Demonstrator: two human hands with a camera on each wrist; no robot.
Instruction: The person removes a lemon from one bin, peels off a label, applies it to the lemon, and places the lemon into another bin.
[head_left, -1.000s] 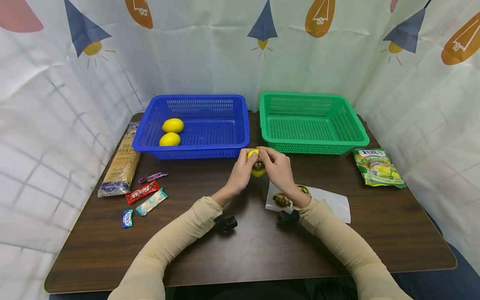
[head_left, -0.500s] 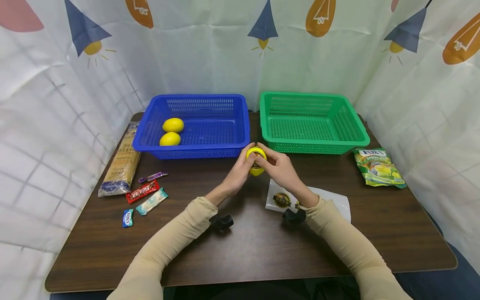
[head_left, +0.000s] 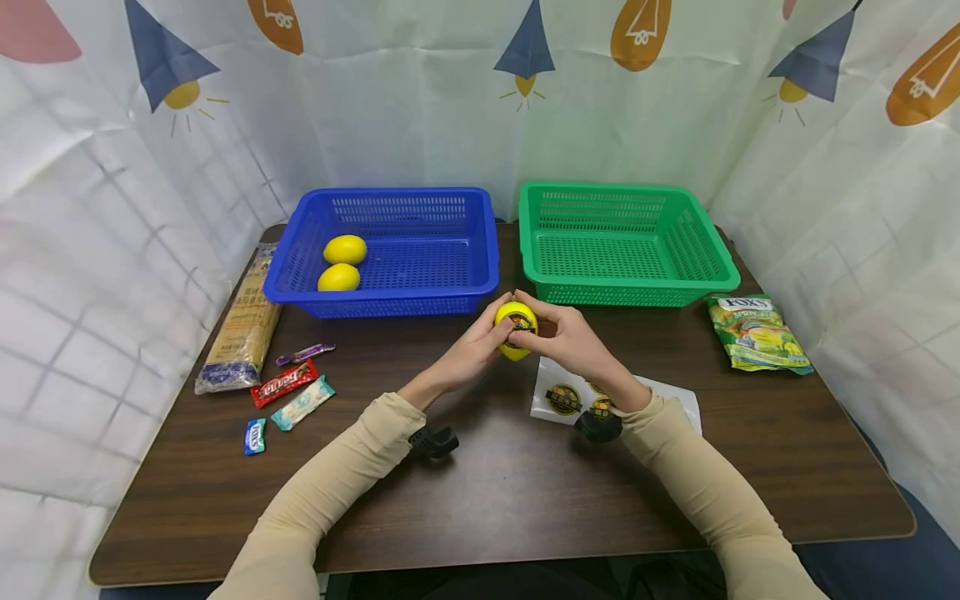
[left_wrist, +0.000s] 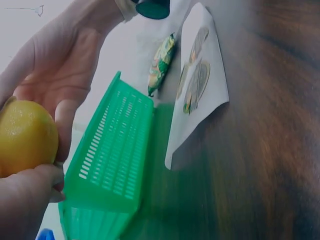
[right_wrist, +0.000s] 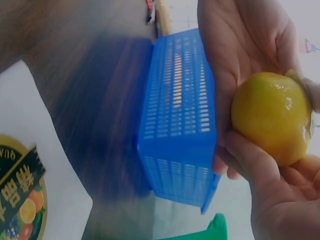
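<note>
A yellow lemon (head_left: 513,353) with a round dark sticker (head_left: 519,323) on its upper face is held between both hands above the table. My left hand (head_left: 472,350) grips its left side, thumb at the sticker. Around the right side curl the fingers of my right hand (head_left: 572,340), whose thumb also lies on the sticker. Both wrist views show the lemon's bare, shiny skin from below. Under the right forearm lies a white sticker sheet (head_left: 547,385) with several round labels, partly hidden by the arm. Two more lemons (head_left: 345,249) sit inside the blue basket (head_left: 382,304), at its left.
A green basket (head_left: 622,295) stands right of the blue one. At the left edge lies a long noodle-like packet (head_left: 238,325), near a red wrapped bar (head_left: 285,383), a pale wrapped bar (head_left: 303,403) and smaller sweets. A green candy bag (head_left: 757,333) lies at the right.
The lemon has been turned in the hands, so its sticker now faces up. Both thumbs have shifted over the sticker, and the forearms have spread slightly apart.
</note>
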